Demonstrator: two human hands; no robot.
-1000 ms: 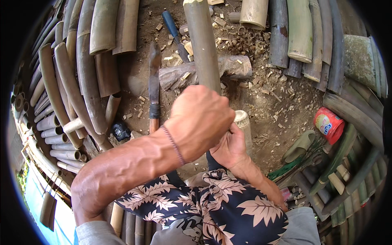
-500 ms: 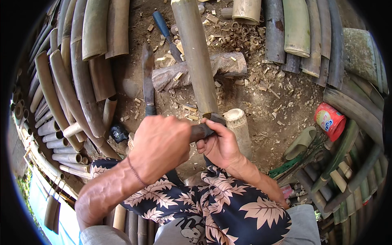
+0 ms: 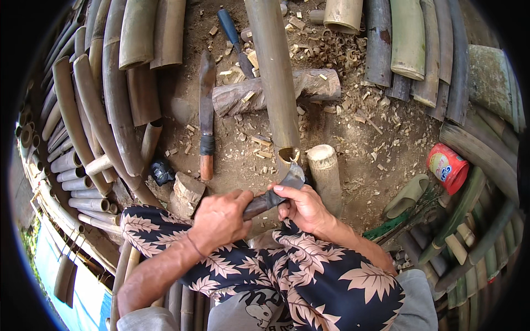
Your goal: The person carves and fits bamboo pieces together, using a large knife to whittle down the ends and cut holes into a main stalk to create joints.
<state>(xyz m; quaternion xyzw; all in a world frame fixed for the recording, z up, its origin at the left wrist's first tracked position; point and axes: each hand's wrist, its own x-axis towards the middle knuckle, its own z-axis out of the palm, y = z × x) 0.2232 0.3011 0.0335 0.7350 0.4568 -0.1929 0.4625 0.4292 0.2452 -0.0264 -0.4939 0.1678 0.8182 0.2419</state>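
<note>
A long bamboo tube [image 3: 276, 83] rests across a short log [image 3: 237, 96], its open near end pointing toward me. Just below that end is a knife [image 3: 292, 177] with a short, broad, dark blade. My left hand [image 3: 220, 219] is wrapped around its handle, left of the blade. Closed at the base of the blade is my right hand [image 3: 305, 207], its thumb laid along the metal. The blade tip is at the lower rim of the tube; whether it touches, I cannot tell.
A machete [image 3: 206, 116] and a blue-handled tool [image 3: 231, 30] lie on the chip-strewn ground. An upright bamboo piece [image 3: 324, 176] stands right of the tube, a wood block [image 3: 186, 194] at left. Bamboo stacks [image 3: 138, 33] line both sides. A red packet [image 3: 447, 168] sits at right.
Both hands have drawn down toward me with the knife, the left also more leftward in its grip. The tube's cut end and the blade show now. The whole view has shifted slightly.
</note>
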